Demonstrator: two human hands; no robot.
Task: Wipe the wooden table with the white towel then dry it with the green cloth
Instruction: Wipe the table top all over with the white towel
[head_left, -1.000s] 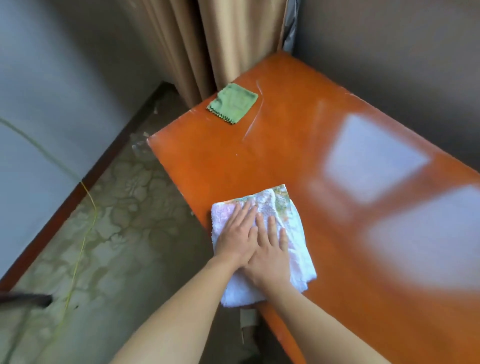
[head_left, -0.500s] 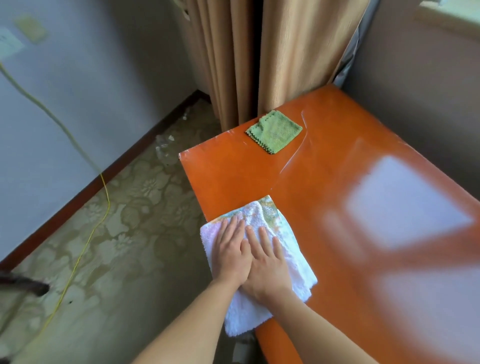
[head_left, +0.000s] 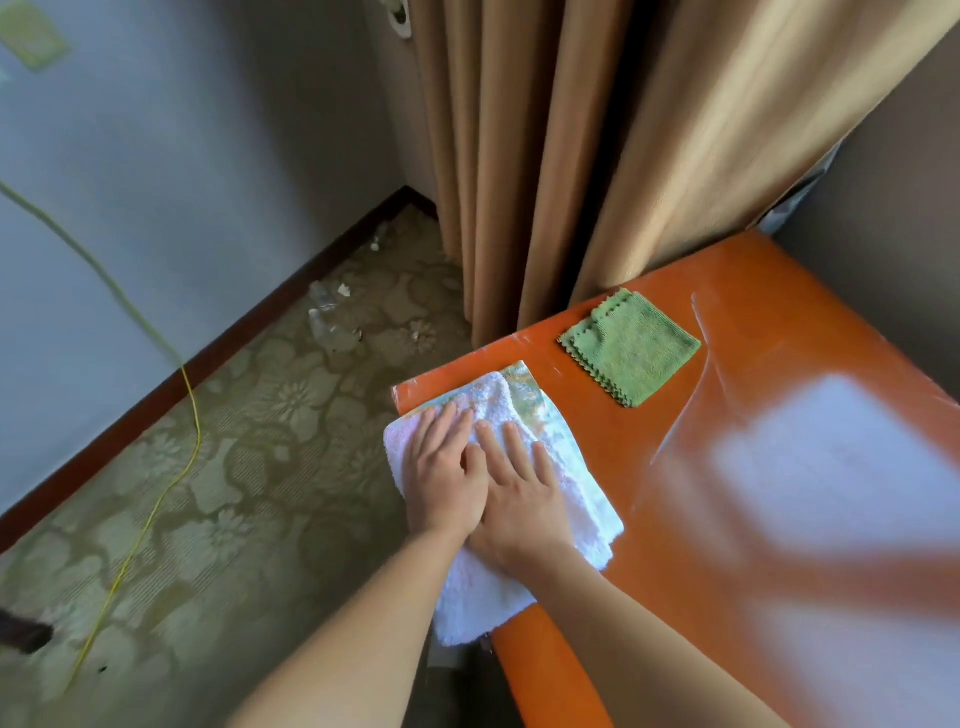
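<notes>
The folded white towel (head_left: 566, 467) lies on the left corner of the glossy orange wooden table (head_left: 727, 545), partly hanging over the left edge. My left hand (head_left: 447, 478) and my right hand (head_left: 519, 499) press flat on the towel side by side, fingers spread, the right hand's thumb side overlapping the left. The folded green cloth (head_left: 631, 347) rests on the table's far end, apart from the towel and beyond my fingertips. A wet streak runs along the tabletop right of the green cloth.
Tan curtains (head_left: 571, 156) hang right behind the table's far end. A wall stands along the table's right side. Left of the table is patterned flooring (head_left: 234, 441) with a yellow cable (head_left: 171, 467) and some debris near the baseboard.
Both hands have slid the white towel along the left edge toward the table's far corner, closer to the green cloth. The view has tilted up toward the curtains.
</notes>
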